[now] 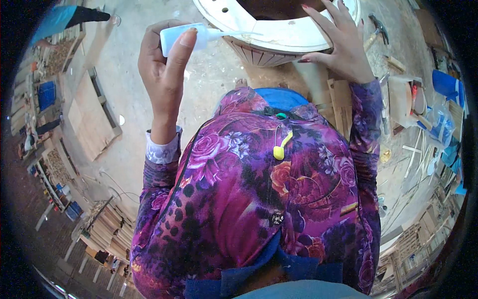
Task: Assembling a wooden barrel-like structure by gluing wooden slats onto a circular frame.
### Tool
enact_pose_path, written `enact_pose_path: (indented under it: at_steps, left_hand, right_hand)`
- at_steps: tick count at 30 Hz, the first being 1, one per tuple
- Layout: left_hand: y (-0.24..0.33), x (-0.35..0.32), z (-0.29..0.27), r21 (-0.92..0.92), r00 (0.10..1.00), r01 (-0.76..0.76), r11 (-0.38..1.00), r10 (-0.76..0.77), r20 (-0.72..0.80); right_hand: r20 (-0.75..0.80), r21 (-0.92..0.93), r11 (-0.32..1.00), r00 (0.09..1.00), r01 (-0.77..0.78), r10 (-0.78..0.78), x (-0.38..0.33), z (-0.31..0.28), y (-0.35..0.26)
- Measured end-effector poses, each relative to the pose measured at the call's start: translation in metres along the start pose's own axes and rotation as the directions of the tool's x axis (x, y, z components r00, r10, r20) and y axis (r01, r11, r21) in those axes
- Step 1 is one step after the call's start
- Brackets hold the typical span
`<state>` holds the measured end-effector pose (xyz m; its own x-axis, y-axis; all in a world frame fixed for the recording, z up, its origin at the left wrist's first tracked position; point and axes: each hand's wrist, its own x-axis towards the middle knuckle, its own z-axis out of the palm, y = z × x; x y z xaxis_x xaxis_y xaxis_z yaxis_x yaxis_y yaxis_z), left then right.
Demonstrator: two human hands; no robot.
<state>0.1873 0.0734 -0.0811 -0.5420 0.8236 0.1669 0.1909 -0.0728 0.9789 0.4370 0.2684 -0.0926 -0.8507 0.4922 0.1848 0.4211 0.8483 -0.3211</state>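
Note:
My left hand (pixel 162 67) is closed around a small white squeeze bottle (pixel 201 39), with the thumb pressed along its side. The bottle lies nearly level, and its long thin nozzle (pixel 239 33) points right, over the pale rim (pixel 289 31) of a round, hollow wooden piece. Whether the tip touches the rim I cannot tell. My right hand (pixel 346 52) rests with fingers spread on the right side of that rim, thumb at the front edge. Narrow slats with dark seams form the slanted side (pixel 261 57) below it. The far part of the piece is cut off by the frame edge.
A hammer (pixel 382 31) lies on the floor to the right. Beyond it are a box of tools (pixel 406 99), blue plastic (pixel 446 84) and scattered wood strips. A flat board (pixel 91 117) lies to the left. At the upper left, a person's blue sleeve (pixel 52 24) shows.

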Motion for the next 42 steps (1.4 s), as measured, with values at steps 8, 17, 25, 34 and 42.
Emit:
enact_pose_path:
  at_steps: [8, 17, 25, 34, 42]
  left_hand:
    - [-0.005, 0.006, 0.007, 0.204, 0.989, -0.134, 0.97, 0.143, -0.034]
    - [-0.005, 0.006, 0.014, 0.225, 0.98, -0.194, 0.955, 0.201, -0.01]
    - [-0.001, 0.004, 0.009, 0.338, 0.97, -0.222, 0.915, 0.242, -0.018]
    - [-0.001, 0.003, 0.004, 0.361, 0.973, -0.2, 0.911, 0.229, -0.039]
    - [-0.002, 0.004, 0.002, 0.384, 0.963, -0.228, 0.895, 0.265, -0.045]
  right_hand:
    - [-0.042, 0.188, 0.977, 0.993, -0.096, 0.106, 0.006, 0.035, 0.008]
    - [-0.723, -0.058, 0.956, 0.649, 0.286, -0.238, 0.017, 0.092, 0.041]
    - [-0.052, -0.041, 0.998, 0.998, -0.047, 0.045, 0.002, 0.02, 0.0]
    - [-0.057, -0.043, 0.998, 0.997, -0.051, 0.049, 0.001, 0.017, -0.001]
    - [-0.024, -0.052, 0.995, 0.996, -0.089, 0.087, 0.002, 0.014, -0.004]
